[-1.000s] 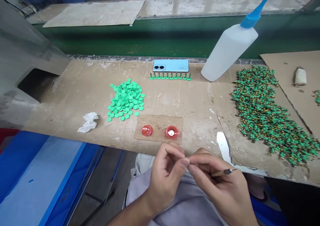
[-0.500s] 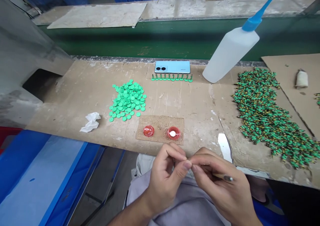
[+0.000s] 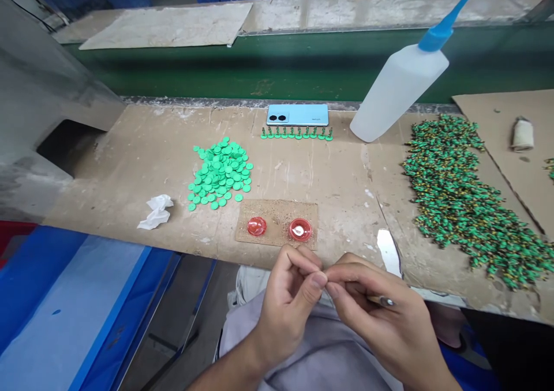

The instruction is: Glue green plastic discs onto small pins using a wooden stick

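You had your L hand (image 3: 288,310) & R hand (image 3: 374,322) closed, fingertips pinched together, anything held too small to tell; thin brush (image 3: 381,301) tucked in R fingers, prob. keeping tips free, just past nearest red dish (image 3: 300,229).

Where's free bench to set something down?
Free: the bench between the green discs and the white squeeze bottle, above the red dishes; also left of the discs, behind the tissue. Crowded: right end, under the green-and-yellow parts pile.
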`<state>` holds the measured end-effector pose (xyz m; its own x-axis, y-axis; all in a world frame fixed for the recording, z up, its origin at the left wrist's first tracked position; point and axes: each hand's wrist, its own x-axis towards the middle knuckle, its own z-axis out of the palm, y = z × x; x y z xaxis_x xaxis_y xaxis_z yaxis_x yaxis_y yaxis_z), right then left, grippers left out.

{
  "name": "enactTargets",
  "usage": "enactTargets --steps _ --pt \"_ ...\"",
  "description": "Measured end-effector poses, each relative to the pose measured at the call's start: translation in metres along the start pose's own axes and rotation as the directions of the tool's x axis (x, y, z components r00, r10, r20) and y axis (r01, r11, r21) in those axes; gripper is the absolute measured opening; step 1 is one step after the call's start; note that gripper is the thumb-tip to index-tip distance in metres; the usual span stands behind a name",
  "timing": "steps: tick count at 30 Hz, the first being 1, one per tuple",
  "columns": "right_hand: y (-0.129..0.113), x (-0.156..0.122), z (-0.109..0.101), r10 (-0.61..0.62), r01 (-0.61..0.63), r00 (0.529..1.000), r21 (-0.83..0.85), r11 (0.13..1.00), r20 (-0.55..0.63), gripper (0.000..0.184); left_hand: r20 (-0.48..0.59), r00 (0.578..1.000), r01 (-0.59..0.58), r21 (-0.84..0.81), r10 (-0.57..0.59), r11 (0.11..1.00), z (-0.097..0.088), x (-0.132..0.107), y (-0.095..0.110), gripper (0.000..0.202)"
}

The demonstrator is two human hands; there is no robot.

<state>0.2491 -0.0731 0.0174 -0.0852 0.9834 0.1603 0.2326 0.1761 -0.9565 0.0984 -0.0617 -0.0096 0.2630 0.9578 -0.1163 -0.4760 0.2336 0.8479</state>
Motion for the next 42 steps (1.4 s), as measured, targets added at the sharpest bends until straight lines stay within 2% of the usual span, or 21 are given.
enactTargets --steps 6,11,18,27,31,36,39,42 --pt "0.002 0.000 0.000 -0.026 0.026 1.000 0.010 1.000 -0.018 0.021 0.013 1.000 0.015 -0.020 -0.014 1.000 0.000 0.000 -0.001 0.025" --pt "0.003 0.000 0.000 -0.026 0.027 0.999 0.015 1.000 -0.029 0.018 0.048 0.992 0.120 -0.118 -0.115 0.986 -0.002 0.001 -0.002 0.031" --pt "0.003 -0.002 -0.004 0.018 -0.018 1.000 0.027 0.999 0.026 0.015 0.031 0.961 0.273 -0.255 -0.275 0.928 0.007 0.006 0.008 0.044" --pt "0.001 0.004 -0.003 -0.050 0.050 0.999 0.009 0.999 0.010 0.018 0.100 0.954 0.299 -0.315 -0.282 0.901 0.008 0.010 0.008 0.046" --pt "0.001 0.001 -0.004 -0.047 0.047 0.998 0.005 0.999 0.040 0.019 0.110 0.945 0.327 -0.382 -0.309 0.864 0.010 0.008 0.005 0.045" --pt "-0.002 0.001 -0.003 -0.081 0.083 0.996 -0.116 0.990 0.022 0.014 0.137 0.925 0.377 -0.454 -0.355 0.808 0.009 0.008 0.001 0.046" --pt "-0.006 0.005 -0.002 -0.161 0.160 0.987 -0.202 0.966 0.012 0.015 0.151 0.938 0.346 -0.449 -0.312 0.824 0.007 0.009 0.001 0.046" --pt "-0.008 0.007 0.000 -0.220 0.227 0.974 -0.252 0.941 0.057 0.017 0.145 0.945 0.326 -0.438 -0.292 0.838 0.007 0.009 0.001 0.046"
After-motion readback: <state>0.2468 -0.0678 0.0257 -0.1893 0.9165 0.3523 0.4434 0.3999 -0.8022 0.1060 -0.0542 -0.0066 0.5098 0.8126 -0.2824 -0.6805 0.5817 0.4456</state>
